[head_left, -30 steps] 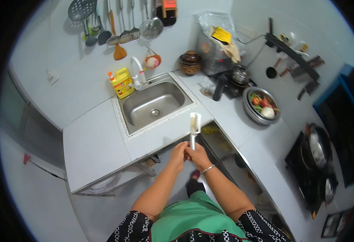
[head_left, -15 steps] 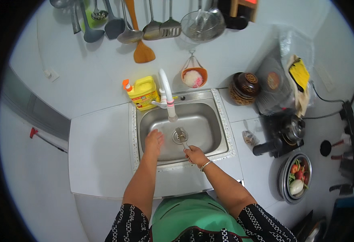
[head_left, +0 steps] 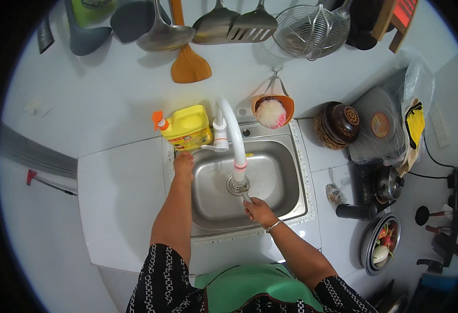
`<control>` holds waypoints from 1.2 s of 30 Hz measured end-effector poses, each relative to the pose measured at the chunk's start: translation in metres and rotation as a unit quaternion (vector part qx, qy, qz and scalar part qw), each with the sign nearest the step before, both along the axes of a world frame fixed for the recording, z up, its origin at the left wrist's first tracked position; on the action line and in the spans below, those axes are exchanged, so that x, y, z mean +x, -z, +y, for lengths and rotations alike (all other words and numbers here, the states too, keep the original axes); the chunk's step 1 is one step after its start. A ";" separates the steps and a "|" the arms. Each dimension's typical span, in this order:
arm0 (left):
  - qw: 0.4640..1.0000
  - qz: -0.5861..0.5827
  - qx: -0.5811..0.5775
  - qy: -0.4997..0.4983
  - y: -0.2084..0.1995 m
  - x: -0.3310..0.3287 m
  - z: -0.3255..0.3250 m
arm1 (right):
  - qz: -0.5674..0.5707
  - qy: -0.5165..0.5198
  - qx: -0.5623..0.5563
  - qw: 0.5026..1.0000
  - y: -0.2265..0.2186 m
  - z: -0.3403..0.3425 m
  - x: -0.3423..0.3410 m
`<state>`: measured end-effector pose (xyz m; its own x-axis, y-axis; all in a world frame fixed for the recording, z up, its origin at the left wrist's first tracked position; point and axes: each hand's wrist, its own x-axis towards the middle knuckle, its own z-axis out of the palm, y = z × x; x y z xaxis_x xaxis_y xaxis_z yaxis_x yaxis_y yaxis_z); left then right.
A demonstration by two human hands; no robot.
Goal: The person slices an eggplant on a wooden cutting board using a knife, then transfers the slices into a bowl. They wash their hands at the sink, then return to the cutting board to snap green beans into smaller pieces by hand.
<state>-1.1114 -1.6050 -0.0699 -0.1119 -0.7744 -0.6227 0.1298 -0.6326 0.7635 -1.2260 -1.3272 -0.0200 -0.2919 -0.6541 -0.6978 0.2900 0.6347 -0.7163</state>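
My right hand (head_left: 260, 212) is closed round the handle of a small metal kitchen tool (head_left: 246, 196), perhaps a peeler. The tool's head is just under the spout of the white faucet (head_left: 233, 125), above the drain of the steel sink (head_left: 205, 201), and partly hidden by the spout. At the sink's back left corner, my left hand (head_left: 184, 166) has its fingers curled in front of a yellow jug-shaped bottle (head_left: 189, 124) with an orange pump. Whatever those fingers hold, if anything, is hidden.
Ladles, spatulas and a wire strainer (head_left: 312, 32) hang on the wall. An orange holder (head_left: 273, 111) with a white-pink scrubber hangs behind the sink. To the right are brown bowls (head_left: 338, 125), a pot (head_left: 389, 184) and a vegetable basin (head_left: 377, 245).
My left hand has moved from over the sink to its back left corner, by the bottle. The right hand has brought the tool under the spout. The view has shifted closer.
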 end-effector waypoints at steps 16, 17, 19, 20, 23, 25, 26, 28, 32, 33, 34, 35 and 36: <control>0.962 -0.021 -0.212 0.172 -0.027 -0.026 0.042 | 0.050 0.004 0.000 0.999 0.002 -0.009 0.009; 0.949 -0.068 -0.234 0.201 -0.024 -0.023 0.042 | 0.043 0.003 -0.006 0.999 0.001 -0.008 0.007; 0.919 -0.122 -0.275 0.254 -0.021 -0.016 0.056 | 0.045 0.002 -0.002 0.999 -0.006 -0.004 0.008; 0.901 -0.148 -0.297 0.279 -0.022 -0.015 0.062 | 0.046 0.002 -0.001 0.999 -0.008 -0.001 0.008; 0.967 -0.052 -0.186 0.165 -0.032 -0.013 0.077 | 0.031 0.010 -0.015 0.999 -0.009 0.006 0.009; 0.983 -0.001 -0.123 0.136 -0.007 0.005 0.100 | 0.028 -0.001 -0.017 0.999 -0.011 0.007 0.013; 0.988 0.026 -0.093 0.123 0.008 0.013 0.112 | 0.024 -0.006 -0.016 1.000 -0.011 0.007 0.014; 0.984 -0.004 0.041 0.172 0.021 0.020 0.140 | 0.015 -0.010 -0.018 1.000 -0.012 0.008 0.015; 0.973 0.089 0.103 0.189 0.000 0.017 0.178 | -0.019 -0.011 -0.035 0.999 -0.009 0.011 0.016; 0.969 0.110 0.106 0.196 -0.002 0.013 0.181 | -0.032 -0.012 -0.040 0.999 -0.007 0.011 0.017; 0.964 0.135 0.109 0.201 -0.003 0.010 0.182 | -0.031 -0.015 -0.039 0.999 -0.008 0.011 0.018; 0.964 0.133 0.093 0.212 0.000 0.009 0.180 | -0.030 -0.018 -0.038 0.999 -0.009 0.011 0.018; 0.963 0.131 0.077 0.223 0.006 0.006 0.176 | -0.029 -0.019 -0.037 0.999 -0.010 0.011 0.019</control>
